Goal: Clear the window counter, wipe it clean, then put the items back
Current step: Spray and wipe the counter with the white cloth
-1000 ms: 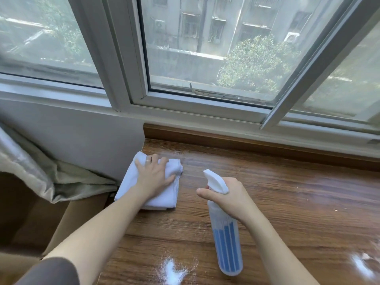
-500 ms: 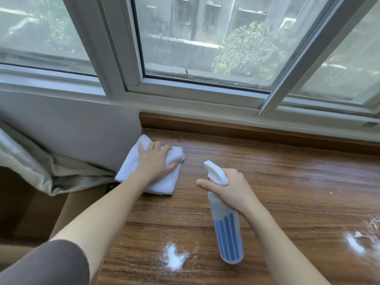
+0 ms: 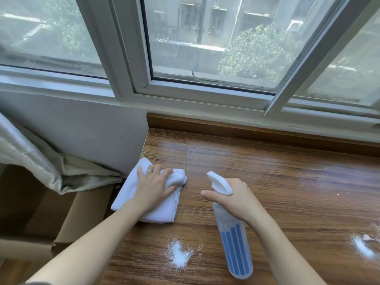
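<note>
left hand (image 3: 153, 187) flat on folded white cloth (image 3: 144, 200), fingers spread and only lightly bent, pressing it down at left end of wooden counter (image 3: 277, 182), near the corner by grey wall (image 3: 82, 130). ring (image 3: 149, 171) on one finger. cloth partly over the counter's left edge, its right side bunched under the fingertips.

right hand (image 3: 236, 199) wrapped round neck of spray bottle (image 3: 232, 233), fingers curled and clamped on it, thumb stretched out leftward. white nozzle (image 3: 219, 183) pointing up and left toward the cloth, clear of it. bottle tilted, blue-striped body running down and toward the camera, base near the counter's front edge; cannot tell whether base touches the wood.

white foamy splash (image 3: 178, 254) on counter between the two forearms, just left of the bottle's lower part, well apart from the cloth. second white splash (image 3: 364, 246) at far right edge of view. pale sheen on the wood beyond the hands, toward the back ledge.

window frame (image 3: 195, 99) along the back, glass showing buildings and a leafy tree (image 3: 255, 52) outside. grey curtain (image 3: 41, 161) bunched at left below the wall, cardboard box (image 3: 67, 219) under it, beside the counter's end.
</note>
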`<state>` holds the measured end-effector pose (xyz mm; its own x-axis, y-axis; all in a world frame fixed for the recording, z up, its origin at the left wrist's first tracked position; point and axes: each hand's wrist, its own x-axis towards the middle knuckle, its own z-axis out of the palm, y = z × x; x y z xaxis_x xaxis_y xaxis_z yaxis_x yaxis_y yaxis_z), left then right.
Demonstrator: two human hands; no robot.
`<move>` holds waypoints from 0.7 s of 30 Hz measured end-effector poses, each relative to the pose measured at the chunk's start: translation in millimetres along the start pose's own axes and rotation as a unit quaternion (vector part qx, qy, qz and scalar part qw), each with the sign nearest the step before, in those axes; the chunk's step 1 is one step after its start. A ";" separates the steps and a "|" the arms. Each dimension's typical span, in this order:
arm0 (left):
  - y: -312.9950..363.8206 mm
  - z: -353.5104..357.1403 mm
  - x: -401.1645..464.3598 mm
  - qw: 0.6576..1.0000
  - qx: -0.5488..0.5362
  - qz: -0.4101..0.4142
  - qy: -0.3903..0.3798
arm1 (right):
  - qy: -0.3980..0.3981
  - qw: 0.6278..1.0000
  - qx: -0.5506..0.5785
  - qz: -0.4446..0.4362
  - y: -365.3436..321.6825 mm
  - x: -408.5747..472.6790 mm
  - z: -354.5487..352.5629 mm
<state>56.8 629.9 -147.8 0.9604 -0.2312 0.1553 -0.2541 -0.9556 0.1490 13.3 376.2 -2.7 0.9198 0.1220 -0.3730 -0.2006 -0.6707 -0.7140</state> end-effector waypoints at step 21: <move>2.7 -8.0 27.4 0.995 -0.013 -0.008 -0.098 | 0.007 1.000 0.022 -0.005 17.0 -43.0 1.9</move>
<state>81.5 622.4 -135.3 0.9674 -0.2501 -0.0395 -0.2397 -0.9548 0.1761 -30.3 360.9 0.1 0.9265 0.1170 -0.3576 -0.2066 -0.6363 -0.7432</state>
